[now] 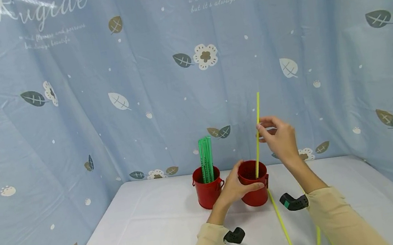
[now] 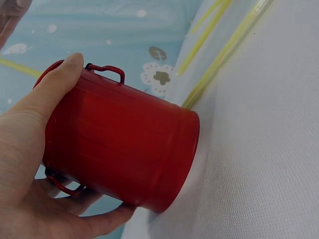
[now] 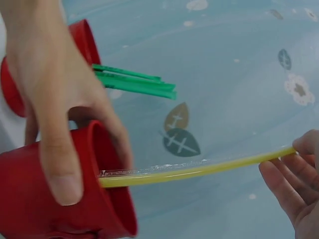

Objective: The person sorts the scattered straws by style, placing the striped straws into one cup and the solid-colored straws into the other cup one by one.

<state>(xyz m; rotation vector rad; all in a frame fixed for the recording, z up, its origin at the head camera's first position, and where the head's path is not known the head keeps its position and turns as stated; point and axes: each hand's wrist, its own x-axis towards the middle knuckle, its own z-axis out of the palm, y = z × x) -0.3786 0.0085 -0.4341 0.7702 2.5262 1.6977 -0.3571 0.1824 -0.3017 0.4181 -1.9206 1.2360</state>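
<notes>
My left hand [image 1: 235, 186] grips a small red metal bucket [image 1: 255, 195] around its side, thumb near the rim. In the left wrist view the red bucket [image 2: 124, 139] shows small side handles and its base. Above it, my right hand [image 1: 278, 135] pinches a long yellow straw [image 1: 258, 138] between thumb and fingertips. The right wrist view has the lower end of the yellow straw [image 3: 199, 171] inside the bucket's mouth, with clear film along it. To the left stands a second red bucket [image 1: 209, 194] holding several green wrapped straws [image 1: 206, 159] upright.
More yellow straws [image 1: 282, 224] lie on the white table [image 1: 151, 230], to the right of the gripped bucket and partly under the right forearm. A blue patterned curtain [image 1: 159, 102] hangs close behind the table's back edge. Black wrist cameras [image 1: 294, 202] sit on both forearms.
</notes>
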